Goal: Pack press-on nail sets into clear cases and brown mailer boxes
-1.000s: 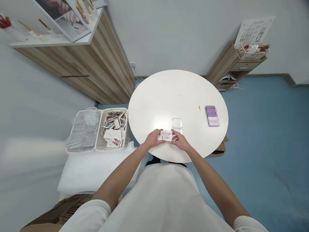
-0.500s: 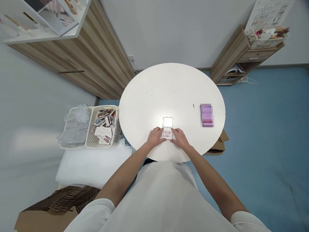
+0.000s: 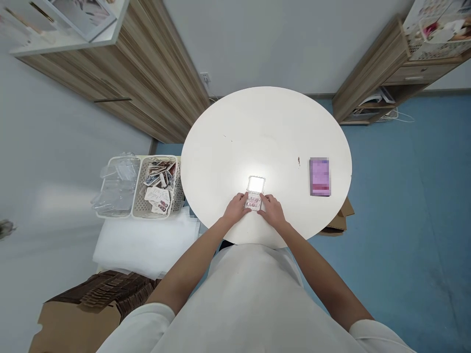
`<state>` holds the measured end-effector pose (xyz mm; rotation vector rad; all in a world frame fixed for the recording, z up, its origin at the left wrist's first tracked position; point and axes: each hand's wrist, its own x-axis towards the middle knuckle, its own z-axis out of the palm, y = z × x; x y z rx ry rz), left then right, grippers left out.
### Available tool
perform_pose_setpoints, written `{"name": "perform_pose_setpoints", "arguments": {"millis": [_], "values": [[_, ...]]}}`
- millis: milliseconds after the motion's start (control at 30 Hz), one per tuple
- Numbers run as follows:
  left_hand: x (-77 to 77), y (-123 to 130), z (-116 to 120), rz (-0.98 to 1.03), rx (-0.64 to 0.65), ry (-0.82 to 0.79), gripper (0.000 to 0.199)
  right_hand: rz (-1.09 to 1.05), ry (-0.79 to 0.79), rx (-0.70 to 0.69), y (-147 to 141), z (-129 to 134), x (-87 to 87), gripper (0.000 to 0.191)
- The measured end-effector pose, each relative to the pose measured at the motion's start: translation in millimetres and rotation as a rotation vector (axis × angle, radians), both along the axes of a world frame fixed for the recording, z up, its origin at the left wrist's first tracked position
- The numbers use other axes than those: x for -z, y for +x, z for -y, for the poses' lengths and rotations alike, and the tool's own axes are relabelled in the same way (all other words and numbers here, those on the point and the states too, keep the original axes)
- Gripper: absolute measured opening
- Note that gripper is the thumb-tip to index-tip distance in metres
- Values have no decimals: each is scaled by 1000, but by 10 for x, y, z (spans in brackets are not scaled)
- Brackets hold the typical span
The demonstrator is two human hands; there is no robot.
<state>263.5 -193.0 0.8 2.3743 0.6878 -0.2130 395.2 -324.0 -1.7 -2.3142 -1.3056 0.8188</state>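
A small clear hinged case [image 3: 253, 201] lies on the white oval table [image 3: 268, 122] in front of me. Its lid [image 3: 256, 184] stands open on the far side and reflects bright light. Rows of small pink pieces that look like press-on nails sit inside the near half. My left hand [image 3: 235, 209] grips the case's left edge between thumb and fingers. On the opposite edge, my right hand [image 3: 273, 211] holds it the same way. The fingertips cover parts of both sides.
A purple box [image 3: 320, 176], blurred out, lies on the table's right. Left of the table are a basket of cards [image 3: 139, 196] and a basket of clear plastic packs [image 3: 117, 189]. Below them are white sheets [image 3: 143, 242] and a cardboard box [image 3: 77, 323]. Wooden cabinets stand behind.
The view has shifted slightly. The case has turned a little, its lid now tilting toward the right. Both hands keep their hold on its sides.
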Motion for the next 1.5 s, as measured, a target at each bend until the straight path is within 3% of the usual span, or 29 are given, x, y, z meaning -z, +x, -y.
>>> {"name": "perform_pose_setpoints", "arguments": {"millis": [433,600,767,900,1067,1500], "values": [[24,-42,50,33,-93,-71,69,-39,8,43,-43,30,30,71],[-18,-70,131,56,-305,-193,71,-256,61,169,-35,88,18,78],[-25,-69,174,56,-502,-351,51,-635,101,391,-64,70,7,68],[-53,-67,153,92,-596,-471,37,-657,87,477,-93,-5,-12,58],[-192,-211,119,158,-573,-723,30,-703,143,539,-221,21,-96,53],[-445,-743,14,284,-551,-942,29,-805,409,615,-799,163,-487,46]]}}
